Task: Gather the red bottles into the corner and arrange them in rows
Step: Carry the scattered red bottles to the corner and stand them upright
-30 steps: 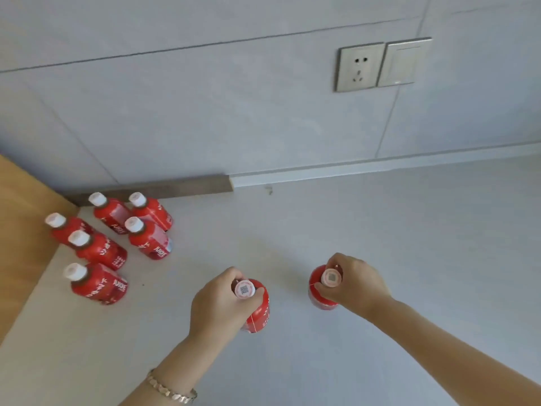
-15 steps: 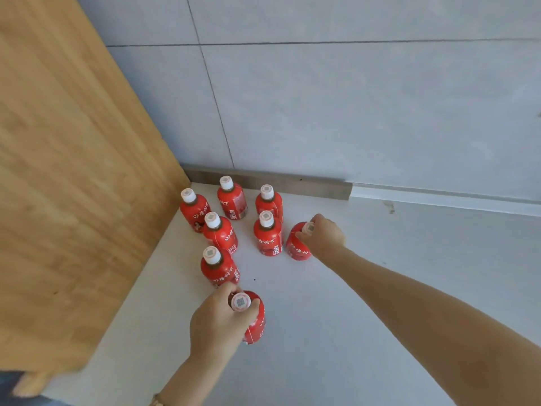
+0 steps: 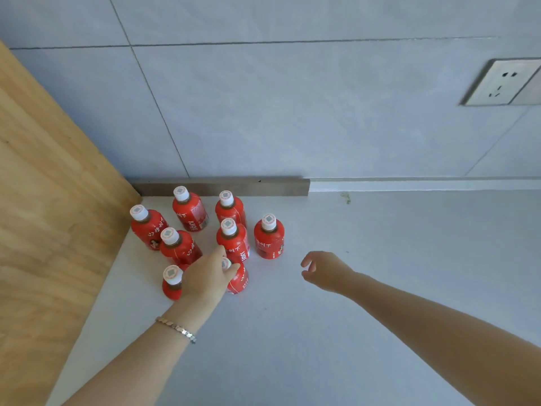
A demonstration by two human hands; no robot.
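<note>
The pale tabletop (image 3: 322,332) runs back to a grey tiled wall (image 3: 263,112), with a wooden panel (image 3: 44,200) closing off the left side to form the corner. A wall socket (image 3: 500,83) sits high at the right. Eight red bottles (image 3: 190,212) stand upright in that corner, bunched in loose rows, some touching, the one farthest right (image 3: 268,238) standing a little apart.

The left hand (image 3: 205,281), a bracelet (image 3: 175,328) on its wrist, is clenched around the cap of the front bottle (image 3: 238,278), which sits just in front of the middle row and beside another bottle (image 3: 172,284) at its left. The right hand (image 3: 323,269) hangs slack and empty, fingers loosely curled, near the group but touching nothing.

The risk seems to lie in the top-heavy cap grip: nudging the held bottle in among tightly packed neighbours could tip one and topple others. The left wrist also crowds the bottle beside it and might knock it.
</note>
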